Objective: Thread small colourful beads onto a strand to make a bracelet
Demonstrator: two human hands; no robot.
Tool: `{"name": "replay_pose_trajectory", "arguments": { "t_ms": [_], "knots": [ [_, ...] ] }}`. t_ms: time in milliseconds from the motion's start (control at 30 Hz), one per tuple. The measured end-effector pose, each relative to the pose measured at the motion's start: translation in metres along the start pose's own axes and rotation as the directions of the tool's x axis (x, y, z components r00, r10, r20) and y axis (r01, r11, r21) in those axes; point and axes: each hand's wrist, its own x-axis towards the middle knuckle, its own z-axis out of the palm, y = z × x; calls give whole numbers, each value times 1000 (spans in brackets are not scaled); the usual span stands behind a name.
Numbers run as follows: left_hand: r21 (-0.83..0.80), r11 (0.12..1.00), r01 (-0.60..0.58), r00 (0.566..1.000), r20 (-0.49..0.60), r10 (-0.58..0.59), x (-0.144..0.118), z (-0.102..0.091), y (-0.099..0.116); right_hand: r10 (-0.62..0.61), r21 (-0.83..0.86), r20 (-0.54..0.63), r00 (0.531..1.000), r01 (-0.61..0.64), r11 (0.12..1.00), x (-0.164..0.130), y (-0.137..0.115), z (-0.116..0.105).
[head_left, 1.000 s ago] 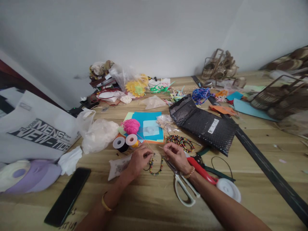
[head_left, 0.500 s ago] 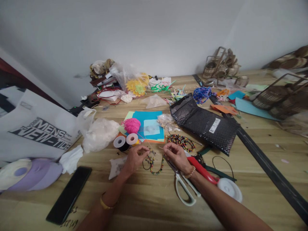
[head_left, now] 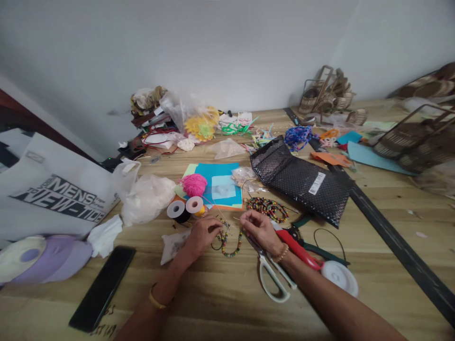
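A: Entry, head view. The work in hand is beading. A short strand [head_left: 230, 244] of coloured beads lies curved on the table [head_left: 220, 303] at centre frame, between the two hands. It forms an open arc, not a closed loop, so the stringing looks partly done; how many beads are left to add cannot be judged.

B: Finished pieces?

A: A coiled pile of beads [head_left: 267, 209] sits just above and right of the right hand [head_left: 261, 230], near the lower edge of the black mailer [head_left: 302, 180]. Whether it is finished or stock is unclear.

B: Fingers, left hand [head_left: 202, 235]?

A: Thumb and forefinger pinched together at the left end of the strand, the rest curled. Something small is held at the tips, probably a bead or the thread end; too small to tell which. The heel of the hand rests beside a small clear packet [head_left: 173, 245].

B: Right hand?

A: Also closed in a fine pinch, tips pointing left toward the other hand, a thin thread just visible running from them. Wrist lies over the scissors [head_left: 272, 279], which are untouched.

B: Other stock?

A: Two spools [head_left: 185, 209] and pink yarn [head_left: 194, 184] just above the left hand, on blue paper [head_left: 220, 187]. A phone [head_left: 103, 288] lies at lower left.
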Motion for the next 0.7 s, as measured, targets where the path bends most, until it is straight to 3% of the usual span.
{"name": "replay_pose_trajectory", "arguments": {
  "t_ms": [267, 467, 700],
  "knots": [
    [96, 994, -54, 996, 75, 46, -3, 5, -3, 0, -7, 9, 1000, 0, 1000, 0, 0, 1],
    [125, 988, -91, 988, 132, 75, -1, -8, -1, 4, -5, 13, 1000, -4, 1000, 0, -1, 1],
    [220, 973, -76, 970, 243, 21, -3, -19, 2, -4, -17, 22, 1000, 5, 1000, -1, 2, -1]
  ]
}}
